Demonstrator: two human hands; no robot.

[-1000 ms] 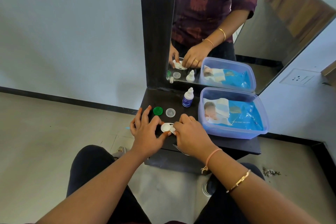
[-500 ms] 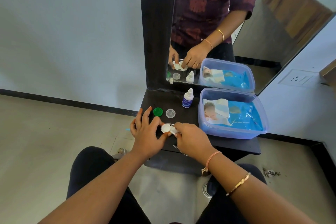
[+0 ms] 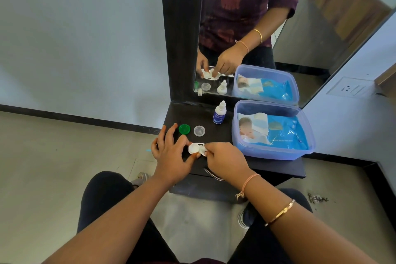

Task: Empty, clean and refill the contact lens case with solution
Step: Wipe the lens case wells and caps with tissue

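I see, just left of the blue tub (image 3: 272,150), my left hand (image 3: 171,155) and right hand (image 3: 225,162) pinching opposite ends of the white lens case (image 3: 195,148), with a green cap (image 3: 184,129), clear cap (image 3: 199,130) and dropper bottle (image 3: 219,114) also left of the tub.

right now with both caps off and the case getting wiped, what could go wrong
1. The left hand pinches the lens case by just one end while the right hand works a white wad into the other well; the case could tip or skid.
2. The green cap lies loose by the left hand's spread fingers, near the table's left edge; a nudge may knock it off.
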